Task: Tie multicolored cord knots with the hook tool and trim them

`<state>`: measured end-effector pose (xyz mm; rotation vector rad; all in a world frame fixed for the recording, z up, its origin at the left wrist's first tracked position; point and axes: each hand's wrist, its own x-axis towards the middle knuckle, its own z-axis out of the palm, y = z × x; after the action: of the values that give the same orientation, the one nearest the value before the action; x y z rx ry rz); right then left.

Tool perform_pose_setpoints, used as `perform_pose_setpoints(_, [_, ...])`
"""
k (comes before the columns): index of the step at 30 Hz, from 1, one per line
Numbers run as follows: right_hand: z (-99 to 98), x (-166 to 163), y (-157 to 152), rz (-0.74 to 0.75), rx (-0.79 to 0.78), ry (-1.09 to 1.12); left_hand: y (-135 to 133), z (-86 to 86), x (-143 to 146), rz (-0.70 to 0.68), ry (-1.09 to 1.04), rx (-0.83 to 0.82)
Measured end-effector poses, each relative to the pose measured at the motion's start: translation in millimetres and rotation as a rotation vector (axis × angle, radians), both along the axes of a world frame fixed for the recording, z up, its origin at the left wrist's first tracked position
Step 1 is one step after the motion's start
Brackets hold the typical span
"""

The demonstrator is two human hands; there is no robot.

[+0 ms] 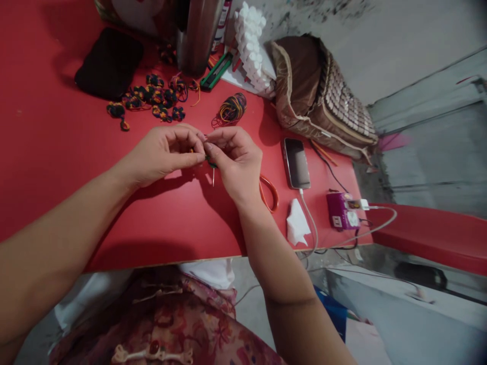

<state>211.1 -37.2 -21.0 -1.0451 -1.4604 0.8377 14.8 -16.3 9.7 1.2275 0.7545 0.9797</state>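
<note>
Over the red table [53,142] my two hands meet fingertip to fingertip. My left hand [163,152] pinches a small piece of multicoloured yarn work between thumb and fingers. My right hand [236,159] is closed on a thin metal crochet hook [213,175] whose shaft points down towards me, with a bit of green yarn at the fingertips. A strand seems to lead back to the ball of multicoloured yarn [230,109] just behind my hands. Several small finished crochet pieces [152,99] lie farther back on the left.
Orange-handled scissors [271,195] lie under my right wrist. A phone [297,163] on a white cable, a crumpled tissue [297,223] and a purple power adapter [342,212] sit to the right. A brown bag [319,96], black pouch [110,63], metal flask [196,35] and white foam piece [251,45] stand at the back.
</note>
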Motion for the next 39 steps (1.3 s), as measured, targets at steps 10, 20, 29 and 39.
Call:
perform_pose_setpoints(10, [5.5, 2, -1, -0.050, 0.094, 0.012, 3, -7.8, -3, 0.063, 0.021, 0.024])
perform_pose_setpoints(20, [10.3, -3, -6, 0.044, 0.039, 0.010, 5, -12.6, 0, 0.018, 0.034, -0.026])
perform_pose_setpoints(29, [-8.6, 0, 8, -0.042, -0.014, 0.095, -3, -2.9, 4, 0.091, 0.010, 0.064])
perform_pose_setpoints(39, [-0.1, -5, -2, -0.028, -0.108, 0.095, 2, -8.2, -3, 0.134, 0.199, 0.352])
